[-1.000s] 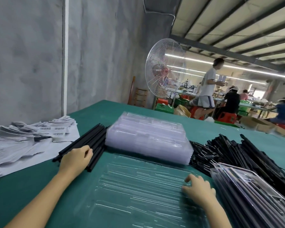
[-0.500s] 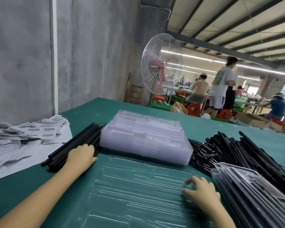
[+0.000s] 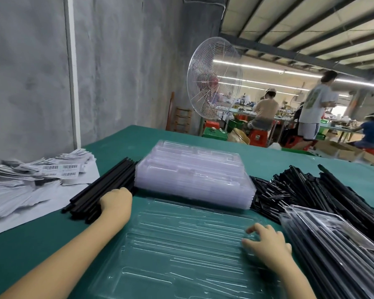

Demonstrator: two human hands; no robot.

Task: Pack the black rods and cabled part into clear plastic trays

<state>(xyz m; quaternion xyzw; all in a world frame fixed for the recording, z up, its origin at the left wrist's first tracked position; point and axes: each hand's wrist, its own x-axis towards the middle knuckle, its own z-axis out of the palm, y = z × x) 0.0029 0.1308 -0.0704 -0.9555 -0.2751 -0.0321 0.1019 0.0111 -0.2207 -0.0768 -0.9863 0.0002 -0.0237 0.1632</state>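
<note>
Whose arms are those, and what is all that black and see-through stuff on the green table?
Those arms belong to a person wearing a camera on the head, so you see what they see. The left hand grips black rods from a bundle. The right hand rests lightly on an empty clear tray. Behind it sits a stack of clear trays. On the right lie a pile of black parts and filled trays. Paper labels lie at the left of the green table.
</note>
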